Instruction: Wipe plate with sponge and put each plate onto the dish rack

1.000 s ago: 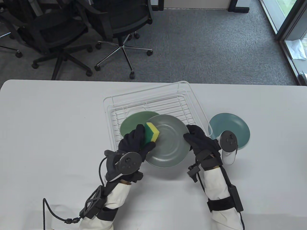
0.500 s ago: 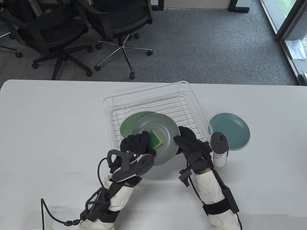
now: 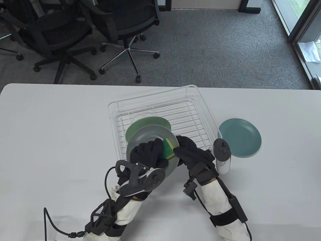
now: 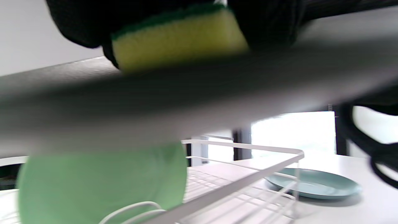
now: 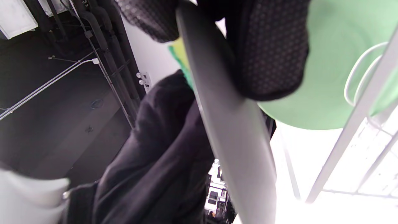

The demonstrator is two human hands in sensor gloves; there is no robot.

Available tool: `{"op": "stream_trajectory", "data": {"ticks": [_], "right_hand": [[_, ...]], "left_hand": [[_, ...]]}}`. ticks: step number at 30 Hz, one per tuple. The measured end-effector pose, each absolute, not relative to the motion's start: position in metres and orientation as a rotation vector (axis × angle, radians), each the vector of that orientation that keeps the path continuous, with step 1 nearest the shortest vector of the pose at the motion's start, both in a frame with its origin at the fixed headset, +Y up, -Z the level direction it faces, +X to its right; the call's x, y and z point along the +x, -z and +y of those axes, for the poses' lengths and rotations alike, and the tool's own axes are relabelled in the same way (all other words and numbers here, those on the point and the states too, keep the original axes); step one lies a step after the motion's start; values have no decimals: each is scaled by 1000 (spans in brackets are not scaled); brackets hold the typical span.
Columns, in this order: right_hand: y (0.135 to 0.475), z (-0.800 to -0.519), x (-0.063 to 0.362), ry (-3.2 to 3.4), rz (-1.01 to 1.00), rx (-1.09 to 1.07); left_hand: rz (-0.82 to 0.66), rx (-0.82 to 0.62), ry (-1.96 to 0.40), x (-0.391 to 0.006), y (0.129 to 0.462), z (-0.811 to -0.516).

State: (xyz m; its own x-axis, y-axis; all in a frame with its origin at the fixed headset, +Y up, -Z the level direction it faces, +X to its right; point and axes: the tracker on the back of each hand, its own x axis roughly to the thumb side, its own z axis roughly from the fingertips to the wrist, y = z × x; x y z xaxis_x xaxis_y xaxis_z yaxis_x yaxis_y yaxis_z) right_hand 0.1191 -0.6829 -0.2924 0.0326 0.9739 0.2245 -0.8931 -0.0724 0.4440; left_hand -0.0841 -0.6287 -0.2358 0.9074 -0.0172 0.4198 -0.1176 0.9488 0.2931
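Note:
A grey plate [image 3: 148, 136] is held tilted above the near left corner of the white wire dish rack [image 3: 160, 105]. My right hand [image 3: 186, 149] grips its right rim. My left hand [image 3: 150, 150] holds a yellow and green sponge [image 3: 168, 148] against the plate's face. In the left wrist view the sponge [image 4: 178, 43] sits on the blurred grey plate [image 4: 199, 102]. A light green plate [image 3: 148, 124] leans in the rack behind it, also seen as the green plate [image 5: 332, 77] in the right wrist view. A teal plate [image 3: 239, 137] lies flat on the table right of the rack.
The white table [image 3: 50, 140] spreads to both sides of the rack. Office chairs [image 3: 125, 27] stand on the grey carpet beyond the far edge. A glass door is at the far right.
Both hands have shifted left and the grey plate has tipped more upright. The sponge has slid from the plate's left rim across its face to the right side.

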Motion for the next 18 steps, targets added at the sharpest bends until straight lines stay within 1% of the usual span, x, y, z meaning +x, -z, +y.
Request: {"op": "stream_trajectory", "data": {"ticks": [3,5,7,9,12,15,18], "right_hand": [[292,-681,121,-1579,164,539],[293,-681,126,-1592,135,497],[295,-682,132,-1591,111,466],[296,-684,137,-1590,91,440],[298,-685,141,-1588,81,420],[298,-686,141,-1591,78,408],[298,-688,139,-1581,96,414]], "left_hand": [[-357,305,24,-93,243,-630],[-304,250,79,-98,249,-633],[-297,202,77,-101,252,-634],[-312,172,38,-100,254,-635],[-342,134,55,-95,251,-634],[-419,47,-3,-87,244,-629],[-524,15,-94,-78,235,-624]]}}
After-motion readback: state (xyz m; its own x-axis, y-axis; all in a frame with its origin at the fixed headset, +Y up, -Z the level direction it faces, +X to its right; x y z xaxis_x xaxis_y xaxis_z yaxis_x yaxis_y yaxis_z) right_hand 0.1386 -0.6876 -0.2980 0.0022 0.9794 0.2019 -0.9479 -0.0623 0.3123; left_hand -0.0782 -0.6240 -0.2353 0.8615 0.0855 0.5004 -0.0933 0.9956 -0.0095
